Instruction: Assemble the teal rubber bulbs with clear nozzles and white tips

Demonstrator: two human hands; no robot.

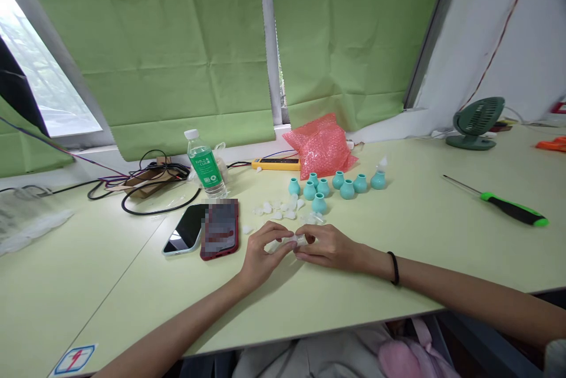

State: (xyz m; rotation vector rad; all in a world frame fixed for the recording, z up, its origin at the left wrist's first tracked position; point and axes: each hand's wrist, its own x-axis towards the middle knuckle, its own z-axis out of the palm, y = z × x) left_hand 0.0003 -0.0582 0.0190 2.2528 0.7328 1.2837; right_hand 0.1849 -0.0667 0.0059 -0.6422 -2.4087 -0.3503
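Note:
My left hand (267, 248) and my right hand (327, 246) meet near the table's front edge, thumbs and fingertips pinched on a small translucent white plastic piece (300, 240). Its exact kind is partly hidden by my fingers. Just beyond my hands lie several loose whitish translucent pieces (277, 207), and a few clear ones (315, 217) sit close behind my right hand. Farther back stand several turquoise bulb-shaped pieces (319, 203) with open necks. One turquoise bulb (378, 180) at the right end of the group carries a white pointed tip (382, 163).
Two phones (220, 230) lie left of my hands, with a water bottle (206, 166) behind them. Black cables (150, 183) tangle at the back left. A pink bubble-wrap bag (325, 145) rests by the window. Rightward are a screwdriver (508, 206) and a green fan (477, 121).

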